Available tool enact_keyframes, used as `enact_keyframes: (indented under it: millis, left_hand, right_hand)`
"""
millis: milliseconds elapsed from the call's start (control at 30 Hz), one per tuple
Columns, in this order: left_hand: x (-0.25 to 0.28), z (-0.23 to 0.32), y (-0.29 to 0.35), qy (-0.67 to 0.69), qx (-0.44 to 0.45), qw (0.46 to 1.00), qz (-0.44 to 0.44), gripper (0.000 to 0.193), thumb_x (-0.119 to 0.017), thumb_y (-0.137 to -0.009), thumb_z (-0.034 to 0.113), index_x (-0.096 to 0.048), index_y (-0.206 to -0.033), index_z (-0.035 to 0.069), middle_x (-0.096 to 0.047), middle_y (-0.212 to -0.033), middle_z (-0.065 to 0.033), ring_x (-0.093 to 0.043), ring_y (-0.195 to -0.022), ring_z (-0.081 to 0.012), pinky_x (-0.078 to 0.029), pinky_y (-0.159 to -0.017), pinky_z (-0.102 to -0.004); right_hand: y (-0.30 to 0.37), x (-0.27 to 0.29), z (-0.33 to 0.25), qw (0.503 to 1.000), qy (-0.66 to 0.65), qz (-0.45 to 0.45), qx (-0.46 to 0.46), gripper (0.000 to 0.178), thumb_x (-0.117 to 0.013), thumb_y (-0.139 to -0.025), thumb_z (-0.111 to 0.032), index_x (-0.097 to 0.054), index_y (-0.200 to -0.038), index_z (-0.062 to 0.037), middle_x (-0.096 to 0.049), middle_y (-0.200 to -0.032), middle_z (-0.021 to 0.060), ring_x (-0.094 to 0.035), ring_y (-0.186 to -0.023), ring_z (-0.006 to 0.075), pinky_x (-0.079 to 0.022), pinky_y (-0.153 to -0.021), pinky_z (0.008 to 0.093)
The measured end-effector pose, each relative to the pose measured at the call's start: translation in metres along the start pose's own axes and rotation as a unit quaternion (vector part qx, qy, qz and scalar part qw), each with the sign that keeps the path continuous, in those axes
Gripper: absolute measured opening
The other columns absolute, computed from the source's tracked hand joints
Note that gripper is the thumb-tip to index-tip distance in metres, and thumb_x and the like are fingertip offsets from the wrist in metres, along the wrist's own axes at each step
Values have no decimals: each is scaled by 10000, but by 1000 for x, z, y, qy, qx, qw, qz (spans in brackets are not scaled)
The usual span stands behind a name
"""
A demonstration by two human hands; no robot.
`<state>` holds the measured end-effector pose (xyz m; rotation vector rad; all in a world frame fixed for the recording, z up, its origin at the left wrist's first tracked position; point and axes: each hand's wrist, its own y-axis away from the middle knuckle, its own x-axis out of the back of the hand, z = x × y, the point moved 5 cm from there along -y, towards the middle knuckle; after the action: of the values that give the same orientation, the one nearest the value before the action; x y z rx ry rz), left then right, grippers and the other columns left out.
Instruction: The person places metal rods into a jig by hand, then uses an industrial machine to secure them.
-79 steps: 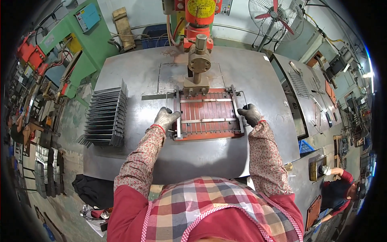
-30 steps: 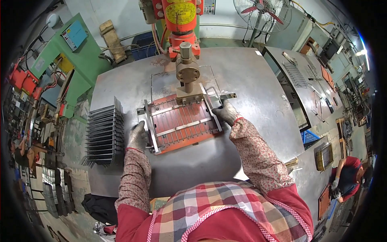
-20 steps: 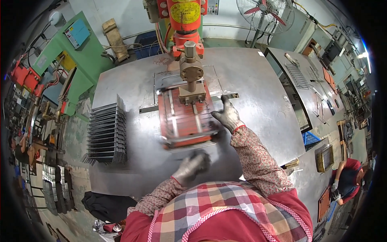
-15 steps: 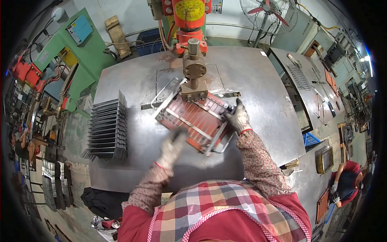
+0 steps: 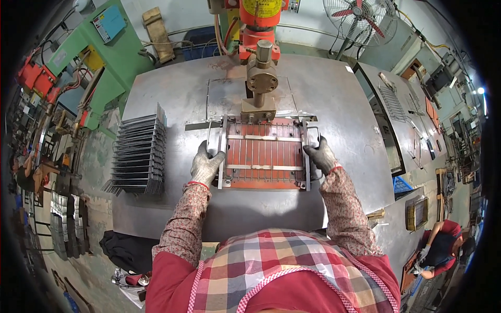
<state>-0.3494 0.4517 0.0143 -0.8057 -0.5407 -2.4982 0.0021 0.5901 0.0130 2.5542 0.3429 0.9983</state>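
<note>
A red flat jig (image 5: pixel 263 184) lies squared up in front of me, under the brass-coloured electrode head (image 5: pixel 258 108) of a press-like machine. Thin metal wires (image 5: pixel 250 151) run lengthwise across the jig, with two flat bars (image 5: pixel 264 168) crossing them. Side rails and bent rod handles flank it. At the jig's left side, my left hand (image 5: pixel 205 166) in a grey-white glove is closed on the edge by the handle, thumb against the rail. My right hand (image 5: pixel 322 155), gloved alike, grips the opposite side with its thumb on the rail. The undersides of the fingers are hidden.
A stack of wire racks (image 5: pixel 138 154) stands on the metal table (image 5: pixel 344 104) at the left. A green machine (image 5: pixel 112 57) is beyond it. At the right are another table (image 5: pixel 389 81) with wire parts and a co-worker (image 5: pixel 443 250). A fan (image 5: pixel 360 21) stands at the back.
The jig has turned from a slant to square with me. My left hand has moved from off the jig up to its left side; my right hand stays on the right side.
</note>
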Motion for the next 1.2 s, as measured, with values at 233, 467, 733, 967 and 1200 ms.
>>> enact_keyframes:
  millis: [233,467,733,967,1200]
  left_hand:
    - [7,13,-6,-23,35,999,12,770,-674,-688,360,-377,-1287,-22,-588,-1028,-255,-595,-937,-357,-459,-819,-428]
    - [-11,1,-14,-22,19,1000,-6,776,-680,-698,348,-357,-1294,-31,-563,-1095,-257,-565,-1018,-379,-439,-888,-413]
    - [-34,22,-3,-11,21,1000,-11,770,-674,-691,337,-354,-1292,-21,-585,-960,-192,-596,-882,-322,-465,-788,-402]
    - [-35,17,-6,13,2,1000,-25,768,-690,-686,352,-372,-1285,-9,-587,-988,-184,-603,-878,-306,-472,-785,-398]
    - [9,-24,-24,40,17,999,0,770,-732,-654,316,-410,-1239,-67,-587,-1048,-245,-600,-954,-296,-476,-833,-349]
  right_hand:
    - [-50,-5,-11,998,43,-14,34,695,-643,-792,-359,-352,-1274,49,-618,-866,174,-596,-648,215,-483,-547,341]
    - [-46,8,-13,997,69,-35,8,771,-640,-773,-431,-332,-1325,11,-613,-940,183,-615,-725,236,-482,-559,350]
    - [-48,32,5,998,48,-41,-15,682,-647,-793,-400,-420,-1250,53,-618,-920,162,-605,-731,220,-486,-605,341]
    - [-61,30,25,999,43,4,-8,620,-631,-796,-431,-455,-1206,-2,-587,-799,91,-515,-582,148,-409,-483,307]
    - [-38,-14,-17,998,57,-31,11,676,-670,-774,-406,-433,-1194,69,-588,-1050,240,-596,-953,319,-483,-785,394]
